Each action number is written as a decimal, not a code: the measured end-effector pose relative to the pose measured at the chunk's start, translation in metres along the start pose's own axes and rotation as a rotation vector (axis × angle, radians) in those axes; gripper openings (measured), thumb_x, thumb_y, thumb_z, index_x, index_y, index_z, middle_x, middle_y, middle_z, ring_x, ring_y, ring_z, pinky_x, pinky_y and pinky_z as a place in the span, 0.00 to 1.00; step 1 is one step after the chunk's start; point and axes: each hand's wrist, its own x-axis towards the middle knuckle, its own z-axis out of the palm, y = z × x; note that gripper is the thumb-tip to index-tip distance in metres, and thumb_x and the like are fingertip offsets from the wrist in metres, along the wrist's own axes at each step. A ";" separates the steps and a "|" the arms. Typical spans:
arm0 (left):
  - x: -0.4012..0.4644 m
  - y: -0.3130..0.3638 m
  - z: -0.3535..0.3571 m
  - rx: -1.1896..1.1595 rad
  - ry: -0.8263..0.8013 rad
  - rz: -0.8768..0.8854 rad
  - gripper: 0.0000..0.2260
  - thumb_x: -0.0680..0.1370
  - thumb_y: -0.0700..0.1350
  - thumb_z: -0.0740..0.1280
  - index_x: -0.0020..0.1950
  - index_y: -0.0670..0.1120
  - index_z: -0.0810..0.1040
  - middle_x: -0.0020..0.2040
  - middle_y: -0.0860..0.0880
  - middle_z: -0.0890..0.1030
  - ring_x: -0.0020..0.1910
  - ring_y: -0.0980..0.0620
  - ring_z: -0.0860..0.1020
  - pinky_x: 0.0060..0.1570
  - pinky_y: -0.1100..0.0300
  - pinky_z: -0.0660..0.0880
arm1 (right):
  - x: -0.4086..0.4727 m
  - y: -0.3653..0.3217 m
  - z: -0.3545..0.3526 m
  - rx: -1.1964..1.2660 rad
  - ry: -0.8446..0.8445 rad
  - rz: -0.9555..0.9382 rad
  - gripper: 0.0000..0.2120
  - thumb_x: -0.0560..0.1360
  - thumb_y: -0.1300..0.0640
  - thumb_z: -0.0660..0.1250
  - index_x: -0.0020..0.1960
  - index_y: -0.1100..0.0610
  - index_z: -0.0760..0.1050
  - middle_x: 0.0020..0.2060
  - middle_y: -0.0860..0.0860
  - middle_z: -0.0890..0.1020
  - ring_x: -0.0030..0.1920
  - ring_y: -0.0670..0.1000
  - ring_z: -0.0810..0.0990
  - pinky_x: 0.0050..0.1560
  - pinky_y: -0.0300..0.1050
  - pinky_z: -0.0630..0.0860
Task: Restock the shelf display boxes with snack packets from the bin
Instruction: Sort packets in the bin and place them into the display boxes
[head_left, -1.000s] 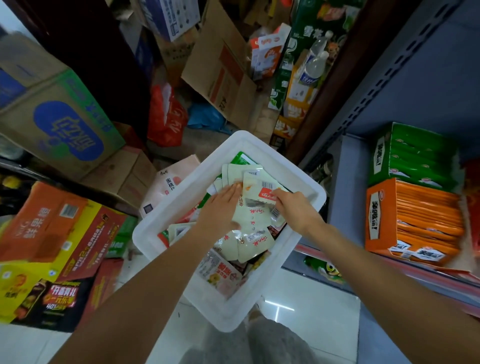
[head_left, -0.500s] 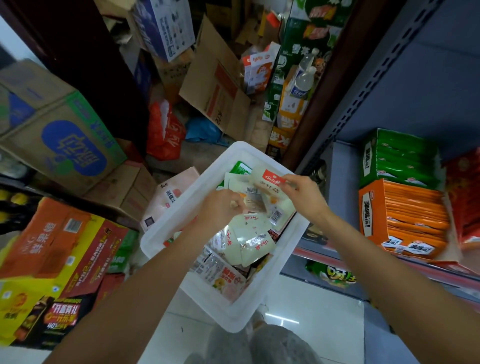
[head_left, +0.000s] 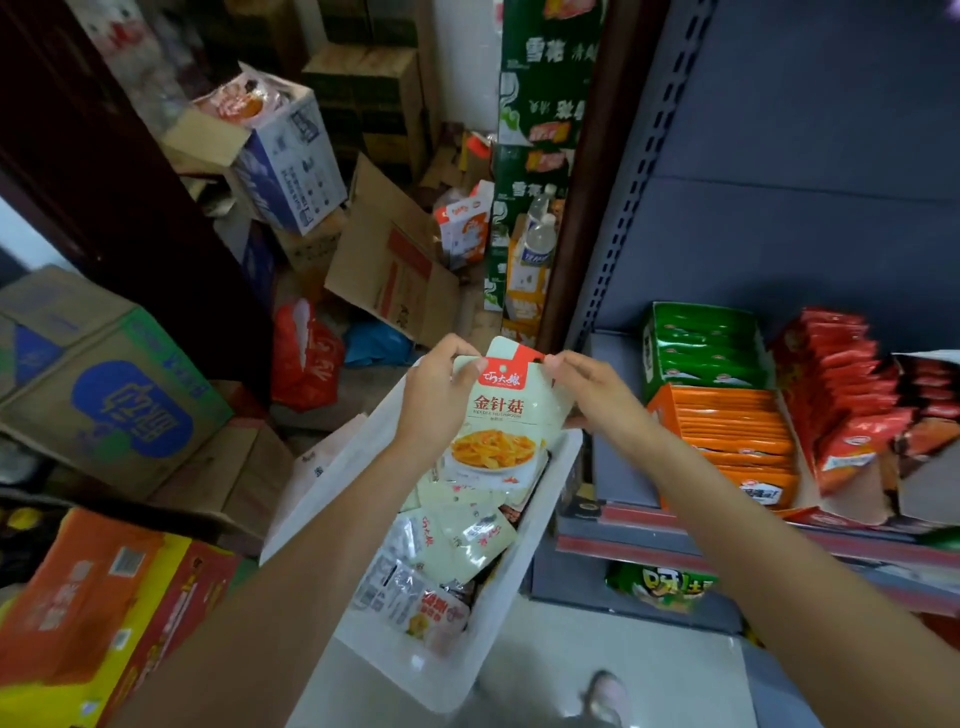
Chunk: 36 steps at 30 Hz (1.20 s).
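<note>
Held packet (head_left: 501, 415): smooth pale plastic film, lightly glossy, printed with a red tab and a food photo.
Bin (head_left: 524, 561): white plastic, matt, smooth walls.
Loose packets in bin (head_left: 467, 540): thin plastic film, sheen seen on the creases; some clear-backed.
Orange display box (head_left: 662, 410): printed card, matt.
Green display box (head_left: 649, 353): printed card, slight sheen.
Red packets (head_left: 841, 395): glossy foil-like film, crinkled.
Shelf (head_left: 618, 415): grey painted metal, matt; perforated metal upright (head_left: 639, 176) seen behind.
Cartons (head_left: 395, 270): brown corrugated cardboard, rough and matt.
Floor (head_left: 597, 644): pale tile, smooth, reflective.
Red bag (head_left: 306, 358): thin glossy plastic, wrinkled.
</note>
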 end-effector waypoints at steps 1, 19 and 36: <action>0.001 0.010 0.008 -0.001 0.014 0.014 0.04 0.80 0.45 0.63 0.47 0.45 0.73 0.39 0.52 0.77 0.35 0.60 0.74 0.28 0.73 0.67 | -0.006 -0.001 -0.010 0.011 0.004 -0.009 0.04 0.78 0.53 0.65 0.46 0.53 0.74 0.43 0.51 0.82 0.45 0.50 0.82 0.44 0.47 0.81; -0.043 0.187 0.232 -0.254 -0.324 0.024 0.17 0.71 0.40 0.74 0.57 0.49 0.76 0.55 0.50 0.82 0.53 0.53 0.80 0.56 0.49 0.77 | -0.115 0.035 -0.264 0.198 0.482 -0.068 0.18 0.74 0.59 0.70 0.61 0.56 0.68 0.50 0.53 0.81 0.46 0.49 0.82 0.43 0.43 0.81; -0.082 0.299 0.374 -0.202 -0.487 0.223 0.18 0.77 0.38 0.66 0.66 0.46 0.72 0.63 0.50 0.78 0.60 0.52 0.77 0.58 0.52 0.75 | -0.209 0.067 -0.427 -0.091 0.696 -0.137 0.05 0.75 0.63 0.68 0.50 0.59 0.76 0.43 0.51 0.83 0.37 0.43 0.82 0.37 0.35 0.77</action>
